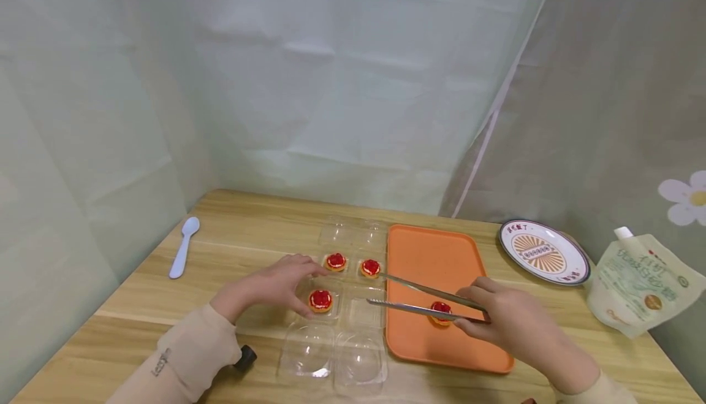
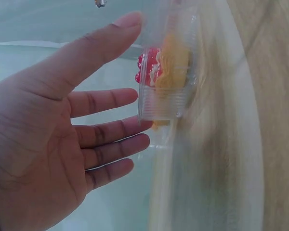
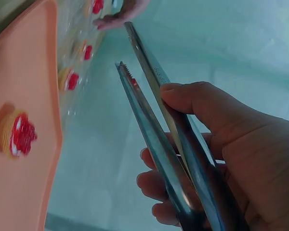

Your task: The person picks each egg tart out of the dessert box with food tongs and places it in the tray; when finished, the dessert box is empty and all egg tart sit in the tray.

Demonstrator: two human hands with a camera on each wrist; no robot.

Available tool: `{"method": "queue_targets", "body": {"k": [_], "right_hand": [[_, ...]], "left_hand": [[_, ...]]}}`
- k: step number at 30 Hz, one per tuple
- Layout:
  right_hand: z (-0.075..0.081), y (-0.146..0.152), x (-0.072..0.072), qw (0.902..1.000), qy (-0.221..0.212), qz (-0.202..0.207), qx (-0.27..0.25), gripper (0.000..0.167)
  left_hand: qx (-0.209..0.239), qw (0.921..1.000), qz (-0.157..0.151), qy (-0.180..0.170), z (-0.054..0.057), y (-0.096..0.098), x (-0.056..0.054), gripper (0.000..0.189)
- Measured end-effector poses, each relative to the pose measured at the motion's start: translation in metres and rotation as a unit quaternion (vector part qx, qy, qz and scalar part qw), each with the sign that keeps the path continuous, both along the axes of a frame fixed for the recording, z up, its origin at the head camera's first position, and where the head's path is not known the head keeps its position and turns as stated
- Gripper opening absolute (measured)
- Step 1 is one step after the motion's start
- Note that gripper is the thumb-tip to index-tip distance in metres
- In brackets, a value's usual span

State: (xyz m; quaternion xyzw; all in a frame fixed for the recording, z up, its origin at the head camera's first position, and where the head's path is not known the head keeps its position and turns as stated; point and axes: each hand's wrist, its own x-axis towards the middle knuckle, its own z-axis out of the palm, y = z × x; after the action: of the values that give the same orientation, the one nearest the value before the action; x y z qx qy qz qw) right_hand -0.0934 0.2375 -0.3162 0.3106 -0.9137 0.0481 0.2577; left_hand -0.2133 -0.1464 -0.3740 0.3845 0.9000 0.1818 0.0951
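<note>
My left hand (image 1: 281, 284) reaches over the left side of a clear plastic container (image 1: 366, 315), fingers fairly straight and thumb apart, its fingertips right at the rim. Three small tarts (image 1: 320, 300) with red topping sit in separate compartments; the front right compartment holds none. In the left wrist view a tart (image 2: 171, 65) shows through the plastic wall beside my thumb. My right hand (image 1: 513, 324) grips metal tongs (image 1: 408, 308), whose tips are spread with nothing between them. Under the tongs, a fourth tart (image 1: 441, 311) sits on the orange tray (image 1: 430, 247).
Clear lids (image 1: 309, 352) lie folded out at the front and back of the container. A pale blue spoon (image 1: 183, 247) lies at the left. Toward the right are a patterned plate (image 1: 543, 254) and a spouted pouch (image 1: 634, 287). Curtains hang behind the table.
</note>
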Motion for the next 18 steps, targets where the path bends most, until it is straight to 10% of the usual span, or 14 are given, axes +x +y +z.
{"method": "queue_targets", "body": {"k": [18], "right_hand": [[-0.018, -0.055, -0.021, 0.9958, -0.085, 0.019, 0.030, 0.027]], "left_hand": [[0.005, 0.9997, -0.005, -0.024, -0.004, -0.007, -0.005, 0.073]]}}
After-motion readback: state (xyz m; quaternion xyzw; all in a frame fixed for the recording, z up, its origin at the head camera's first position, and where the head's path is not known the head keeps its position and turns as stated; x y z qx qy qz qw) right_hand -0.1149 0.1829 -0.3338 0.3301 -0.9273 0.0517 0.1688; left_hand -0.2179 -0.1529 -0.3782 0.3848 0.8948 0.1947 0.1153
